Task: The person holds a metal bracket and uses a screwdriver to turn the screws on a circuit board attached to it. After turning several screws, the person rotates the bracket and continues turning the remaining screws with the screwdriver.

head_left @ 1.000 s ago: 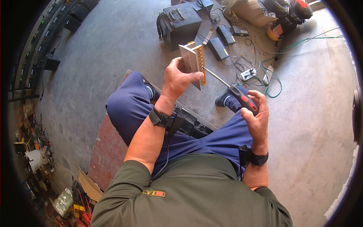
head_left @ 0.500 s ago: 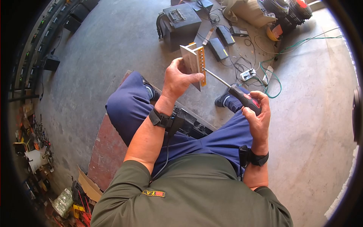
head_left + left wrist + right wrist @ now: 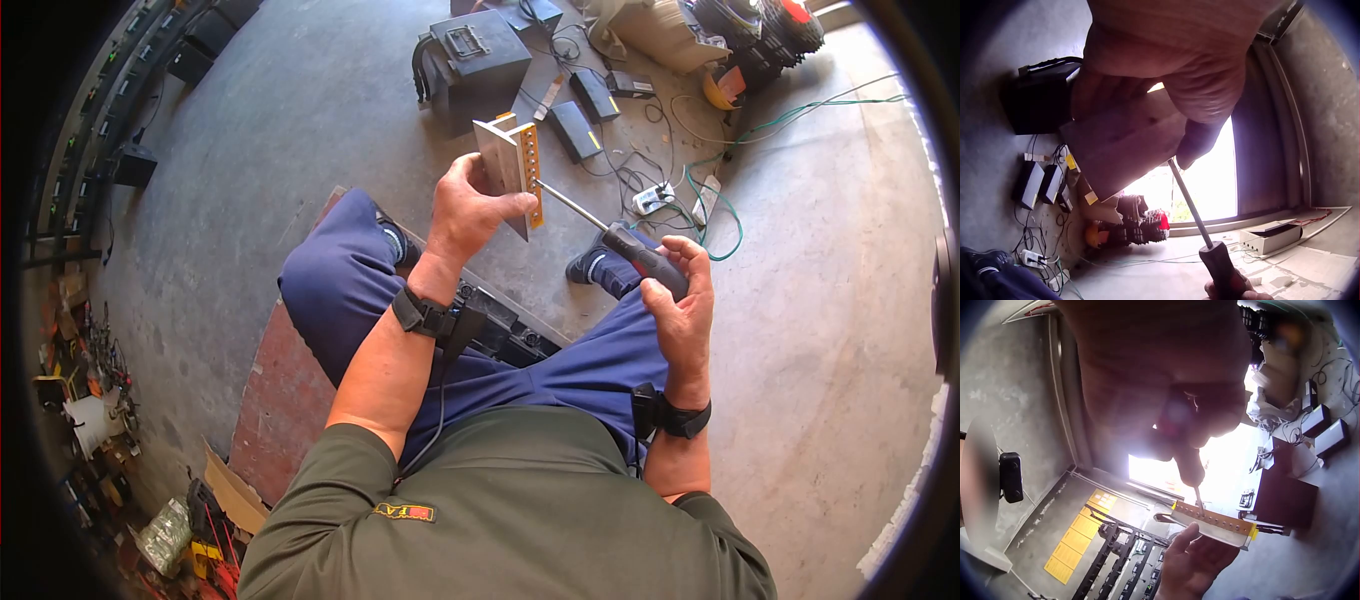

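My left hand [image 3: 468,215] holds a flat grey metal bracket [image 3: 497,150] up in front of the body, thumb near its lower edge. Along the bracket's right side runs an orange-yellow strip [image 3: 533,150] with a row of small round screw heads or holes. A screwdriver [image 3: 640,255] with a black and red handle is in my right hand [image 3: 685,315], its handle between thumb and fingers. Its thin shaft slants up leftward, and the tip meets the strip about midway along. In the right wrist view, the row of dots on the strip [image 3: 1219,519] shows close to the shaft.
A dark box [image 3: 480,55] stands on the floor ahead. Right of it lie black power adapters [image 3: 577,130], tangled cables and a white power strip [image 3: 655,197]. A black slotted part [image 3: 510,330] lies between the legs, near a reddish board [image 3: 285,400]. Clutter lines the left edge.
The screwdriver's handle has turned in my right hand: its red patches faced up before and now mostly dark grip shows. The right fingers have shifted slightly; left hand and bracket stay nearly still.
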Demonstrator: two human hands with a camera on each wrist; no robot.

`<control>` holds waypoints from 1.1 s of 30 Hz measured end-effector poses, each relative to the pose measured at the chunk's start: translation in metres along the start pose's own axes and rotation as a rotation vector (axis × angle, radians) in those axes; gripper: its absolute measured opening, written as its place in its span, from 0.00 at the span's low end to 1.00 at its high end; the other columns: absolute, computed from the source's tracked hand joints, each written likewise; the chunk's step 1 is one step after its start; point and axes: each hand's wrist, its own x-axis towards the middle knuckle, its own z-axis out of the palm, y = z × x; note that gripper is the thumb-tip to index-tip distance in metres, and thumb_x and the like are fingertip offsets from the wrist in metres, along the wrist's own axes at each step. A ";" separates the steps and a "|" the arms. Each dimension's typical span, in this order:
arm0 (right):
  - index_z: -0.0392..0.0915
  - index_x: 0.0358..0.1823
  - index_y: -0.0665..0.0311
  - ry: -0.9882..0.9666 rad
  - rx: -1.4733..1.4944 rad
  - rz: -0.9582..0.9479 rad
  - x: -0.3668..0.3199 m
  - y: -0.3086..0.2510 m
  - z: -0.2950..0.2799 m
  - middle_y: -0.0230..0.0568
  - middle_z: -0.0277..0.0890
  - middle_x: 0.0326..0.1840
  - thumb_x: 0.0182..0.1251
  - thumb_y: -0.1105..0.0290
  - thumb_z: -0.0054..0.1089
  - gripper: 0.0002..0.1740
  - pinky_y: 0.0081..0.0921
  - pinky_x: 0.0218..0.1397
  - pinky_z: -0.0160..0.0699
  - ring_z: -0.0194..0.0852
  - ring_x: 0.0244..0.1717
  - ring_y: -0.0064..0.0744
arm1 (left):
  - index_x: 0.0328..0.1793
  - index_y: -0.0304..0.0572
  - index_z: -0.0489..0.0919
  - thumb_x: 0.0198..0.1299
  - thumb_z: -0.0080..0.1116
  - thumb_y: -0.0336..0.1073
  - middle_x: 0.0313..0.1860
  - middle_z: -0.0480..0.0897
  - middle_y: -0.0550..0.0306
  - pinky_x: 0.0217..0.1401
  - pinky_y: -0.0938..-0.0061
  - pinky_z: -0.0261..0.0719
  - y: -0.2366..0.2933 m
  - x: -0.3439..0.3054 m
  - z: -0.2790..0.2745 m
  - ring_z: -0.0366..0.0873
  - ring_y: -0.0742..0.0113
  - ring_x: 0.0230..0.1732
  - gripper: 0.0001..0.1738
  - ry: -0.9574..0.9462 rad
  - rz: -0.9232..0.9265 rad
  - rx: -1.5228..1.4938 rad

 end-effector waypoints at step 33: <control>0.65 0.71 0.65 -0.034 0.261 0.360 -0.003 -0.005 -0.001 0.40 0.74 0.51 0.70 0.63 0.71 0.34 0.18 0.39 0.80 0.77 0.36 0.20 | 0.65 0.25 0.72 0.46 0.82 0.29 0.55 0.84 0.46 0.65 0.65 0.81 0.001 -0.001 0.001 0.84 0.62 0.56 0.40 0.004 0.001 0.009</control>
